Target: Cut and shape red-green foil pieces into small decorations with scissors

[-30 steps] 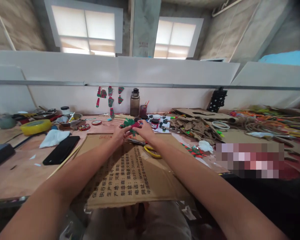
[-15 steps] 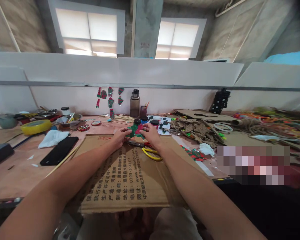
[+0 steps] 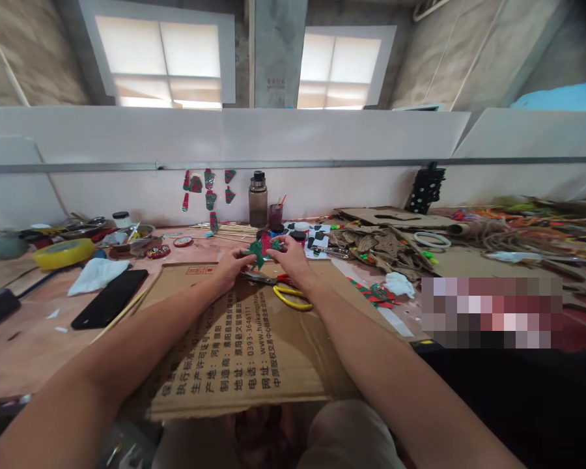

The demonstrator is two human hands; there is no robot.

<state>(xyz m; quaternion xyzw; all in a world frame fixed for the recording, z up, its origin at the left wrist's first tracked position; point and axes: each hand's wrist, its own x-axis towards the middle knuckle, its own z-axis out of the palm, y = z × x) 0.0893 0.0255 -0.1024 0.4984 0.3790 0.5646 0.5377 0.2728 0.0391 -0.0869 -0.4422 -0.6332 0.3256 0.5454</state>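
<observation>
Between my hands, above the far edge of a printed cardboard sheet (image 3: 254, 358), is a small green and red cutout (image 3: 258, 253). My left hand (image 3: 235, 266) pinches its left side. On its right side, the fingers of my right hand (image 3: 289, 255) are closed on it. Scissors with red and yellow handles (image 3: 292, 298) lie on the cardboard just below my hands, partly behind my right wrist.
At left are a black phone (image 3: 110, 299), a white tissue (image 3: 97, 275) and a yellow tape roll (image 3: 64, 254). A bottle (image 3: 258, 202) and paint jars stand behind my hands. Brown cutouts (image 3: 390, 244) and red-green scraps (image 3: 377, 294) lie at right.
The view has shifted slightly, so most things sit a little further left and higher. The cutout has turned between my fingers, and both hands still hold it.
</observation>
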